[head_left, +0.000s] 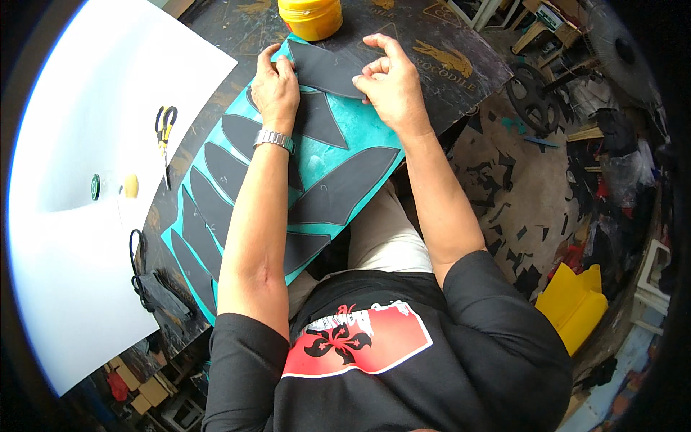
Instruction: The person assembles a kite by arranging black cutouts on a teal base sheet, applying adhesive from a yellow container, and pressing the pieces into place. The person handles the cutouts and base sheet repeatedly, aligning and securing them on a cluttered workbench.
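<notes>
A teal sheet (pixel 351 124) lies across the near part of the dark table, with several black curved, leaf-shaped panels on it. The topmost black panel (pixel 322 66) spans the space between my hands. My left hand (pixel 276 92), with a metal watch at the wrist, is closed at the teal sheet's far left edge, its thumb beside that panel's left end. My right hand (pixel 394 88) pinches the panel's right tip between thumb and fingers, with the index finger raised. Nearer to me lies another black panel (pixel 345 186). My left forearm hides parts of several panels.
A yellow tub (pixel 311 17) stands beyond the sheet. Large white sheeting (pixel 93 137) covers the left side, bearing yellow-black scissors (pixel 165 129) and a green round lid (pixel 96 187). Black scraps (pixel 507 173) litter the floor at right, near a fan (pixel 622 50) and a yellow folded piece (pixel 574 306).
</notes>
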Tool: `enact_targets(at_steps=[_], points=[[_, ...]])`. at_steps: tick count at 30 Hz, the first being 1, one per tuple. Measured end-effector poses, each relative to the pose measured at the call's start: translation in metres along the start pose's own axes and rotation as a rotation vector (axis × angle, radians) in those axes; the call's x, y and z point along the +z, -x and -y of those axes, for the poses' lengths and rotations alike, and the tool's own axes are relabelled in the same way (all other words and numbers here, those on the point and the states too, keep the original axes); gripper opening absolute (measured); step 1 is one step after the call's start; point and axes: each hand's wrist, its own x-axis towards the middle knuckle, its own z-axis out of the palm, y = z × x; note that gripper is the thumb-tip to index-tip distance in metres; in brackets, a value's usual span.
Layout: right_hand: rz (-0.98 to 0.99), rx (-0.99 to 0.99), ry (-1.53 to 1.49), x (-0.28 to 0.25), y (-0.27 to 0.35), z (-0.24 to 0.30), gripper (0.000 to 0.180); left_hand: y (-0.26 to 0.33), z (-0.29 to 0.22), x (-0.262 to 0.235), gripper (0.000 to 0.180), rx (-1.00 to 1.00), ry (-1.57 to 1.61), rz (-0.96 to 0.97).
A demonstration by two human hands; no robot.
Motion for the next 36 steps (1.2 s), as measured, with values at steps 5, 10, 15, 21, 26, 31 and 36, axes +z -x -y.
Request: enact_targets(at_steps=[5, 10, 15, 21, 26, 31, 36], points=[[-0.057, 0.045, 0.021, 0.001, 0.010, -0.013, 0.068, 0.003, -0.002, 0.000, 0.055, 0.023, -0.098, 0.021], [-0.053, 0.056, 0.045, -0.003, 0.010, -0.023, 0.068, 0.005, -0.006, 0.000, 0.070, 0.045, -0.177, 0.046], [-0.075, -0.074, 0.107, 0.000, 0.013, -0.019, 0.067, 0.004, -0.005, 0.001, 0.067, 0.061, -0.232, 0.054], [0.072, -0.111, 0.207, -0.004, 0.020, -0.012, 0.060, -0.016, 0.002, -0.003, 0.078, 0.360, -0.559, -0.005], [-0.047, -0.155, 0.213, -0.002, 0.025, -0.006, 0.066, -0.062, 0.005, -0.027, 0.086, 0.017, -0.197, 0.314], [-0.057, -0.146, 0.277, -0.017, 0.031, -0.006, 0.067, -0.076, 0.007, -0.062, 0.038, -0.079, 0.200, 0.502], [-0.084, -0.226, 0.149, -0.033, 0.022, -0.001, 0.069, -0.064, -0.001, -0.085, 0.018, -0.052, 0.535, 0.477]])
